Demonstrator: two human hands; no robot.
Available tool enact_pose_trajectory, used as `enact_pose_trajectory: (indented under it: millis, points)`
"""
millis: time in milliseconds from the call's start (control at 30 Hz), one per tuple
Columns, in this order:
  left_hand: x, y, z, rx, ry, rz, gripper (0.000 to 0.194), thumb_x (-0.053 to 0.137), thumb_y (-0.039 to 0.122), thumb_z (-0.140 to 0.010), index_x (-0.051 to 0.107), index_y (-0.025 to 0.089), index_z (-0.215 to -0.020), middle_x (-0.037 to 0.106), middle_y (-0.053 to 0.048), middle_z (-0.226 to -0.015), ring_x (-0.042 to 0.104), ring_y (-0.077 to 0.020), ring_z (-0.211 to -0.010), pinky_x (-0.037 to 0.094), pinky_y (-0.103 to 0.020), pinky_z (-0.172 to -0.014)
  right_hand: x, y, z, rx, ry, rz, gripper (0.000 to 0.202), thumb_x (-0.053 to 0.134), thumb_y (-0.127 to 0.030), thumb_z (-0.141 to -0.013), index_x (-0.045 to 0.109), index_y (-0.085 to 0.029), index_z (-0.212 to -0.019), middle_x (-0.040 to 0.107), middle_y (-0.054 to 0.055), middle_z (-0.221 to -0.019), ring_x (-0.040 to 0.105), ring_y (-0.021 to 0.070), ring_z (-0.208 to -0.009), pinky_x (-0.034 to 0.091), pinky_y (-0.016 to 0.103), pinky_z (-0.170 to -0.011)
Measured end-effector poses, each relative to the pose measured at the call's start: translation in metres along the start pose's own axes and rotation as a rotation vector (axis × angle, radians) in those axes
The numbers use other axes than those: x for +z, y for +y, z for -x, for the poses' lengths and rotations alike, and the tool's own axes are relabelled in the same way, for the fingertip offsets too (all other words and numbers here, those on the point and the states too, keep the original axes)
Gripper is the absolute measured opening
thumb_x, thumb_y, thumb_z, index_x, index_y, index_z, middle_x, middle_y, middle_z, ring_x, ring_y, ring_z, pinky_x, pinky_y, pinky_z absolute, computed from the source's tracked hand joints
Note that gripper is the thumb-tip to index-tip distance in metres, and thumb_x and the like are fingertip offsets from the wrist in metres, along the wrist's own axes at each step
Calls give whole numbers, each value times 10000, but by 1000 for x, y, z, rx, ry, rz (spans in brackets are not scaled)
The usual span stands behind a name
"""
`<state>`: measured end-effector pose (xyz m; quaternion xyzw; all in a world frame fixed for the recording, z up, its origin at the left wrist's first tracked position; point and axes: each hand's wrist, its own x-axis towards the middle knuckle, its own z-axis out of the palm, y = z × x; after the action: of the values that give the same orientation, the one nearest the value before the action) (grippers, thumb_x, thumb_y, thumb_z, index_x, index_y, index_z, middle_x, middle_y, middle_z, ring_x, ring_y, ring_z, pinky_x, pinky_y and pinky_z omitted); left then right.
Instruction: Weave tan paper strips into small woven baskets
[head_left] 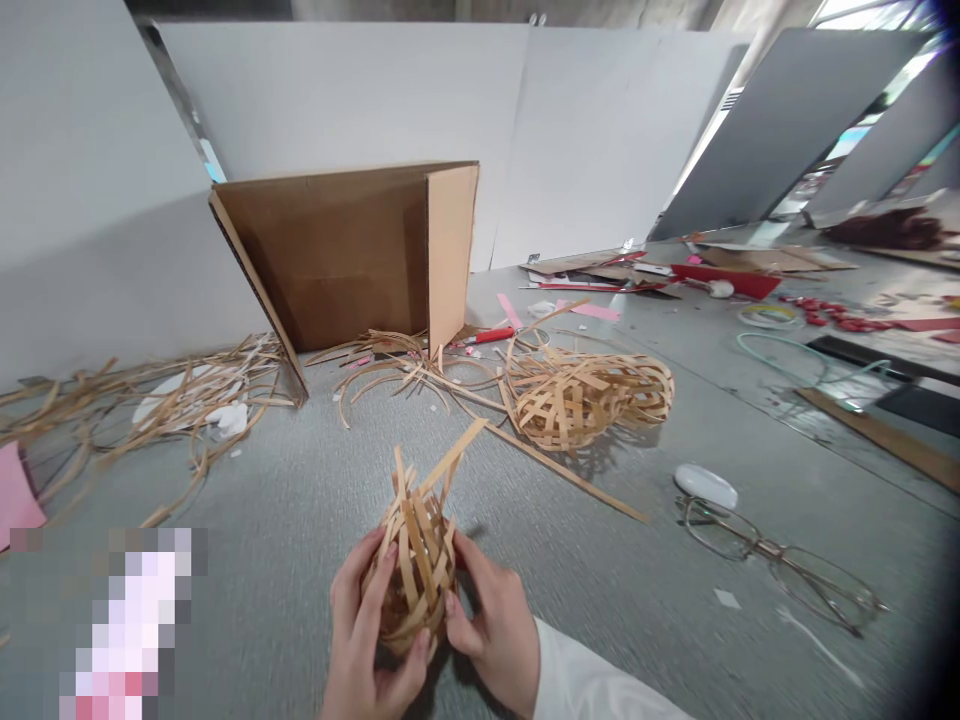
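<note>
**Half-woven bamboo ball cupped in both hands**

Near the bottom edge of the view, in front of the open cardboard box (pixel 352 255), the half-woven bamboo ball (pixel 412 575) sits between the two hands. Taking the ball as landmark and going left to right: far left of it lie a pink sheet (pixel 16 495) and a heap of loose bamboo strips (pixel 150 395) spread over what looks like a white plate, though the view is too blurred there to be sure. The left hand (pixel 367 640) wraps the ball's left side and underside, fingers curled on the weave. The ball's long axis runs up and away from the person, and its unwoven strip ends (pixel 442 465) stick out of the top, leaning right. The right hand (pixel 491 625) presses the ball's right flank, thumb on the strips; a white sleeve (pixel 592 685) trails behind it. Both hands are equally near and both grip.

Beyond the ball, the box stands on its side, mouth towards the person, nothing visible inside it. Up and to the right of the ball rest finished woven baskets (pixel 589 395), lying on their sides, with a long flat strip (pixel 570 475) running out from them. Further right lie a white oval case (pixel 705 485) and, just beside it, a pair of glasses (pixel 780 565) on the grey table (pixel 285 520).
</note>
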<state>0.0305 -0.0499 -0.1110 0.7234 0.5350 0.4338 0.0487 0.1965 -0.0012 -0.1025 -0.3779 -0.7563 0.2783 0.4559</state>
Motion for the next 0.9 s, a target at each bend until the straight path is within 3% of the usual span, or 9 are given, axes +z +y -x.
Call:
enact_pose_trajectory:
  millis: [167,300,533,667,767,900]
  points:
    - [-8,-1,-10,-213,36,227,395,462,285,-917,489,348,-1306,452,-82,-1327,472,-255,-1237,489,-402,-961,-10,3,-10,29,-41,14,446,481,-168,-863,456,-185,-1307,700,132,-1127,709,230,-952,592,330,-782]
    - [-15,4,-19,-353,42,306,271,483,311,-919,581,361,-1166,465,-54,-1265,497,-226,-1193,504,-364,-931,-21,2,-19,-50,-15,16,404,490,-178,-893,475,-214,-1295,618,136,-1254,604,237,-1151,522,404,-942]
    - [-22,9,-9,-220,39,182,232,467,228,-919,581,336,-1090,462,-50,-1174,525,-189,-1102,525,-337,-879,-22,-25,-6,-114,-36,-38,349,495,-91,-868,559,-250,-1173,542,112,-1320,538,208,-1222,493,350,-974]
    - [-19,9,3,-135,56,89,287,573,237,-853,554,301,-1133,379,-91,-1349,398,-279,-1290,441,-491,-1001,-11,-31,7,-87,9,-14,332,492,-60,-867,560,-247,-1133,528,118,-1331,531,214,-1222,492,359,-970]
    - [-14,8,6,-128,48,179,410,610,248,-831,508,298,-1224,275,-102,-1491,256,-333,-1404,348,-576,-1063,-4,-32,10,-49,73,-12,236,498,-81,-882,586,-247,-1025,546,114,-1309,546,228,-1199,505,374,-943]
    - [-8,7,7,-158,20,350,447,572,250,-868,463,313,-1296,247,-103,-1540,271,-318,-1415,389,-539,-1053,2,-33,8,11,139,-42,193,500,-107,-900,613,-253,-955,554,103,-1307,565,234,-1176,510,384,-932]
